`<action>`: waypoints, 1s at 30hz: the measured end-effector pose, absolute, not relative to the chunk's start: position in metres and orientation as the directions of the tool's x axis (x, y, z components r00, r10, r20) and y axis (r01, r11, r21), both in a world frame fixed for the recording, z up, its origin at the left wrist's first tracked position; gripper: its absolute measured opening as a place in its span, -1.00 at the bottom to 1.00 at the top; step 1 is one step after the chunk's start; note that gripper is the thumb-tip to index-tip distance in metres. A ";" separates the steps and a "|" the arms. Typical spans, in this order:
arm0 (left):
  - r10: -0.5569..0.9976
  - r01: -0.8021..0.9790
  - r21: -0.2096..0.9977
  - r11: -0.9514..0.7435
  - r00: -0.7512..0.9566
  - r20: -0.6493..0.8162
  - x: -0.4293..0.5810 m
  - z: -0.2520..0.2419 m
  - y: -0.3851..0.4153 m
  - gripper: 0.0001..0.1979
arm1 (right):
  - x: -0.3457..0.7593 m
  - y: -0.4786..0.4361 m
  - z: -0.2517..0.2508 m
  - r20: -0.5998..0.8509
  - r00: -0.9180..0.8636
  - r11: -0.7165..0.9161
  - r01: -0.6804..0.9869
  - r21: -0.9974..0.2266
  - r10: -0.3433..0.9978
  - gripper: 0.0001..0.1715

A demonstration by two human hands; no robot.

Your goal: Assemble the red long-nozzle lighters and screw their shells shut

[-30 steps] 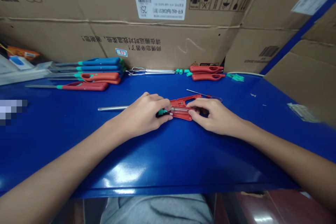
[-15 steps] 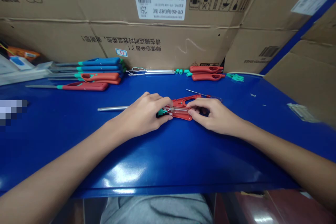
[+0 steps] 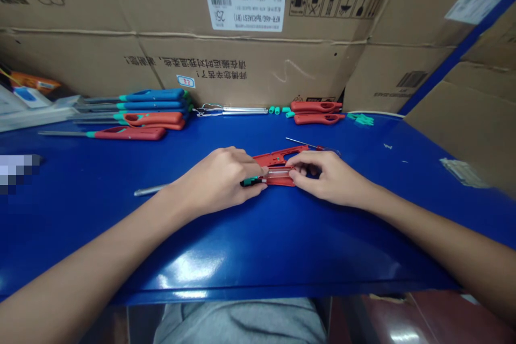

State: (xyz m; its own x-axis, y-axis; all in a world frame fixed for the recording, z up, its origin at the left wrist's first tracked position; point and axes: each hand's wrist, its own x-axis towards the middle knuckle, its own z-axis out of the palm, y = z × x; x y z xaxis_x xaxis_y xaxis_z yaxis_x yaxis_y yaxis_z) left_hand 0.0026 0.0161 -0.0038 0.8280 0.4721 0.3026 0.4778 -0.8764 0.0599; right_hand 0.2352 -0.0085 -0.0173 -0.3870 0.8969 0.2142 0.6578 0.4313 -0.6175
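Observation:
My left hand (image 3: 226,180) is closed on the front part of a red lighter casing half (image 3: 278,182), with fingertips by a green piece (image 3: 250,180). A clear fuel tank (image 3: 279,173) lies in that half. Pinched at the casing's right end are the fingers of my right hand (image 3: 328,176). Just behind lies a second red casing half (image 3: 274,158), its inside facing up. A metal lighter tube (image 3: 150,191) pokes out to the left from beneath my left hand and wrist; its inner end is hidden. Behind my right hand rests a thin screwdriver (image 3: 304,142).
Assembled long lighters (image 3: 151,97), blue and red, lie at the back left. Along the cardboard wall (image 3: 258,75) are metal tubes with wires (image 3: 244,110), green caps (image 3: 277,110), red casings (image 3: 318,118) and small green parts (image 3: 362,118).
The metal tube's free end has swung left and toward me. My left hand has shifted slightly, and the front casing half has turned away from the one behind. My right hand stays nearly still.

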 end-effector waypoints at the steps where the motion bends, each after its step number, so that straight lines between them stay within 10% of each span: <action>1: 0.458 0.468 0.045 -0.883 0.836 0.301 0.003 -0.004 0.016 -0.80 | 0.235 -0.009 -0.017 0.211 -0.388 0.430 0.657 -0.619 0.897 -0.80; 30: 0.581 0.480 0.386 -0.788 0.786 0.211 0.003 -0.004 0.019 -0.79 | 0.240 -0.008 -0.016 0.235 -0.485 0.528 0.656 -0.539 0.842 -0.80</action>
State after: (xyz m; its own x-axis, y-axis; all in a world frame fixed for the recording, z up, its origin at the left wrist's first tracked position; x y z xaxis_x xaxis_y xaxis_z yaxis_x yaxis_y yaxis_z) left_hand 0.0032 0.0193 -0.0039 0.7860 0.5812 0.2106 0.4795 -0.7882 0.3856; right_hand 0.2399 -0.0084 -0.0155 -0.4846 0.8425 0.2355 0.6563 0.5281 -0.5388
